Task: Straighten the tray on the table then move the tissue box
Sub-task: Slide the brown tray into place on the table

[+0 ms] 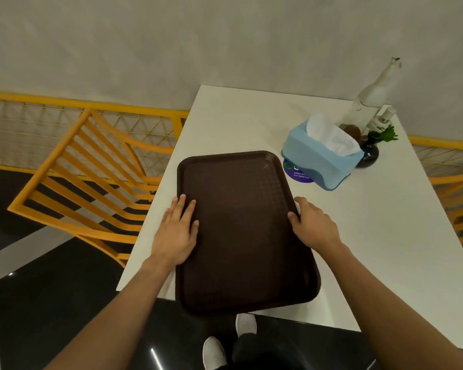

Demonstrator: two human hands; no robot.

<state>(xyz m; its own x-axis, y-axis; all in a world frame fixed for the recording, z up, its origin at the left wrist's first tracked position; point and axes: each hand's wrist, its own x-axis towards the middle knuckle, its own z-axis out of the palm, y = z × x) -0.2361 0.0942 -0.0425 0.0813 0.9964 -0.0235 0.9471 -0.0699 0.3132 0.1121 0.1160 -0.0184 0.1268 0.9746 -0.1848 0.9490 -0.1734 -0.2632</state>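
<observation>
A dark brown tray (241,182) lies on the white table (372,236), skewed, its near corner hanging past the table's front edge. My left hand (178,233) rests flat on the tray's left rim with fingers spread. My right hand (314,224) holds the tray's right rim, thumb on top. A light blue tissue box (318,158) with a white tissue sticking out stands just beyond the tray's far right corner, partly covering a round purple sticker (294,172).
Behind the tissue box stand a clear glass bottle (369,102), a small dark vase with a green plant (370,150) and a brown object. Yellow chairs (91,182) flank the table on both sides. A grey wall runs behind. My white shoes show below.
</observation>
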